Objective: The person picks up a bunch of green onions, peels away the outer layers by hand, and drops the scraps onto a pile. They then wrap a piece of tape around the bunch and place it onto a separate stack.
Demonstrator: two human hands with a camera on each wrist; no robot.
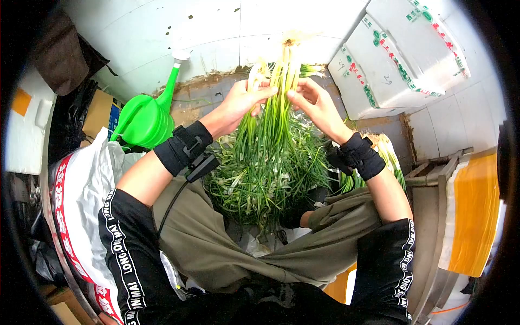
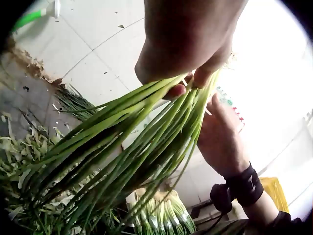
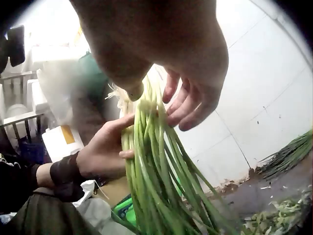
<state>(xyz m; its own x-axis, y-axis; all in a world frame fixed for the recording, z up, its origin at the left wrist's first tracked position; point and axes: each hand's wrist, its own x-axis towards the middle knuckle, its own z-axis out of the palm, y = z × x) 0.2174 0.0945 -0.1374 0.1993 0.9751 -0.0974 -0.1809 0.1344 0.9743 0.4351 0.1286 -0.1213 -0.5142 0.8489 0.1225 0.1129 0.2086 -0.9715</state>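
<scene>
Head view: A person in a black top (image 1: 127, 254) and olive trousers (image 1: 216, 244) works over a loose heap of greens (image 1: 238, 187) on the floor, a black strap (image 1: 190, 145) on the left wrist and another on the right. Above the heap, both hands share a bunch of spring onions (image 1: 277, 111), pale roots pointing toward the wall and green leaves trailing back over the pile. The left hand (image 1: 244, 102) grasps the stalks, fingers curled around them; the right hand (image 1: 320, 108) pinches some between thumb and fingers (the right wrist view shows the thumb against them). A second bundle (image 1: 385, 151) lies beyond the right forearm. Farther off, a green watering can (image 1: 143, 120) sits at left and printed white boxes (image 1: 379, 70) at right, before a tiled wall (image 1: 211, 32).
</scene>
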